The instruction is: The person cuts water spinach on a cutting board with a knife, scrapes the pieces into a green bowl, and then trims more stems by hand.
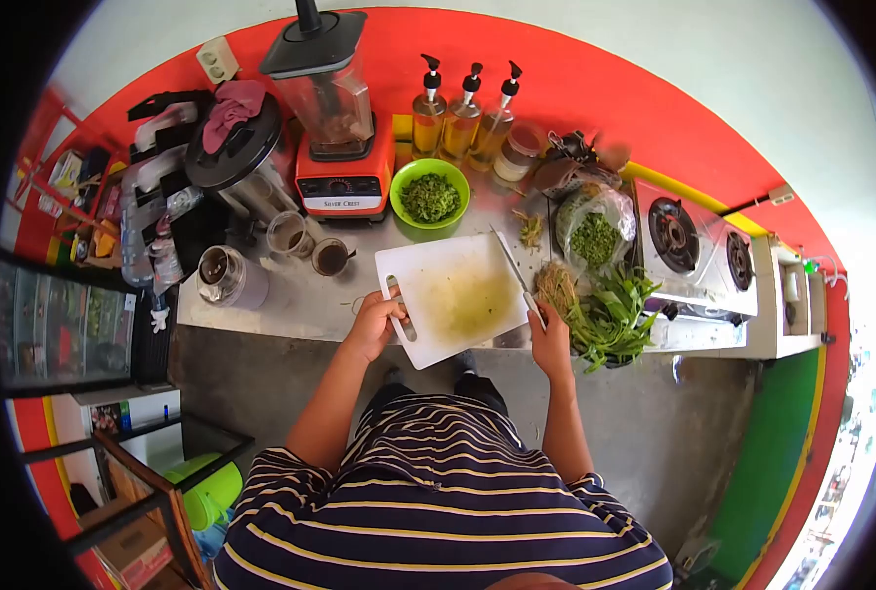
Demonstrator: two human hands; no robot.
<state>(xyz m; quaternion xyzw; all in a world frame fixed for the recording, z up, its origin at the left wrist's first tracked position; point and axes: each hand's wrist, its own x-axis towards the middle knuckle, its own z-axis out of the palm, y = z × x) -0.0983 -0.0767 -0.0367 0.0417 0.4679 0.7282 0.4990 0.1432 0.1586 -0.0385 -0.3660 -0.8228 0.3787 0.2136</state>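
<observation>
My left hand point(375, 324) grips a white cutting board point(428, 270) by the handle slot on its left side. Green stains mark the middle of the board, which is tilted over the counter's front edge. In my right hand point(549, 334) is a knife point(510, 258), its handle in my closed fingers and its blade along the board's right edge. Behind the board stands a bright green bowl point(404, 218) holding chopped greens point(430, 198). Right of the knife lie leafy green stalks point(615, 320) with roots, beside a clear plastic bag point(617, 208) of chopped greens.
A red blender point(344, 179), several pump bottles point(460, 128) and a lidded jar point(517, 152) line the back. Left are a steel container with a black lid point(230, 147), a cup of dark liquid point(331, 258) and a plastic cup point(289, 234). A gas stove point(701, 256) stands right.
</observation>
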